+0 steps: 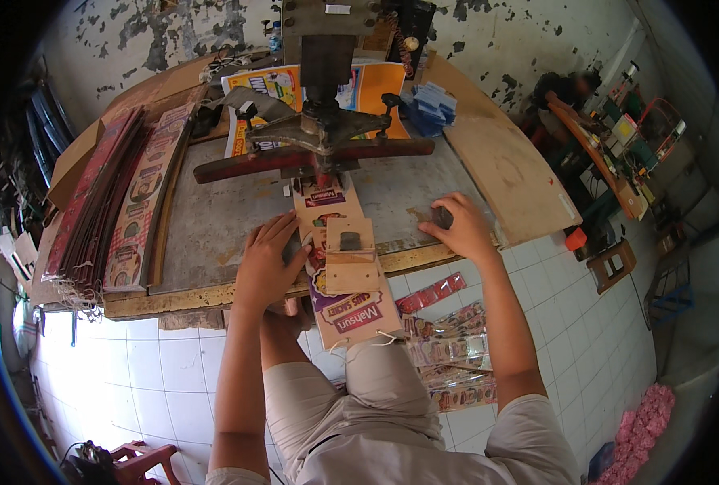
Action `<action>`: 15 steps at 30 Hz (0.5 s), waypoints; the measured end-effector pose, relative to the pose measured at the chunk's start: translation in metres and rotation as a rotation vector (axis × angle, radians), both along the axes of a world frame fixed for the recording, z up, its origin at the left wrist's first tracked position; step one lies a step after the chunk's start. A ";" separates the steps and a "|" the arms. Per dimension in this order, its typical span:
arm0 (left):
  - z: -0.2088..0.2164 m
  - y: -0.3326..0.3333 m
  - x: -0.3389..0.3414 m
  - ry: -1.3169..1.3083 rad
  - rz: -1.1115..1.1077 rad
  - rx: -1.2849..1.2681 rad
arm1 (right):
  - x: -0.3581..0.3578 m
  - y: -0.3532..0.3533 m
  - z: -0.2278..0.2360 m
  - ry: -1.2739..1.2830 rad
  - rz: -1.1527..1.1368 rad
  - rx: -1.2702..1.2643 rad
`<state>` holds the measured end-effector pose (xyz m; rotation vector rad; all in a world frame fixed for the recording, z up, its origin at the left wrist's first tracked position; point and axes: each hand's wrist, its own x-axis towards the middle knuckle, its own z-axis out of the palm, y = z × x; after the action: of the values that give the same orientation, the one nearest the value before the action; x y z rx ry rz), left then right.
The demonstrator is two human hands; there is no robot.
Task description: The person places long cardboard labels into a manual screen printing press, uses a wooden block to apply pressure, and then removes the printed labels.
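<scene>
In the head view, the printed strip (321, 230) lies at the middle of the frame, its far end just below the press (319, 133) and its near end, with two string loops, overhanging the desk (222, 214). A wooden block (353, 279) lies on it. The left hand (269, 257) is open, fingers stretched over the desk, thumb at the strip's left edge. The right hand (466, 230) is curled beside a small dark patch; I cannot tell whether it grips anything.

The step in hand seems to be lining the strip up under the press; the next move would call for steadying strip and block, with fingers clear of the crossbar (388, 149), the main obstacle above.

Stacked strips (143, 206) stand at left, blue-and-white packets (432, 105) at upper centre-right, more printed pieces (456, 352) on the floor (182, 364) at lower centre-right.
</scene>
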<state>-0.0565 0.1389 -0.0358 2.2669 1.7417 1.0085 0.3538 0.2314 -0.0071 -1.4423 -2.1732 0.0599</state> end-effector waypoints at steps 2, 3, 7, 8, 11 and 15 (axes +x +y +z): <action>0.000 0.000 0.000 0.008 0.004 -0.006 | -0.006 0.004 -0.007 0.007 0.033 0.038; 0.000 0.000 0.000 0.013 0.007 -0.010 | -0.005 0.007 -0.008 0.015 0.020 0.017; 0.002 0.001 0.002 -0.008 -0.004 -0.010 | -0.003 0.016 -0.012 0.023 -0.017 -0.024; 0.003 0.000 0.002 -0.017 -0.003 -0.011 | -0.002 0.017 -0.013 0.017 -0.019 -0.020; 0.004 -0.001 0.001 -0.026 -0.003 0.000 | 0.010 0.023 -0.016 0.233 0.020 -0.101; 0.000 -0.001 0.000 -0.030 -0.009 0.020 | 0.036 0.028 -0.005 0.771 -0.160 -0.331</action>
<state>-0.0568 0.1381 -0.0354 2.2573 1.7156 1.0579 0.3895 0.2597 -0.0117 -1.4343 -1.4505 0.8093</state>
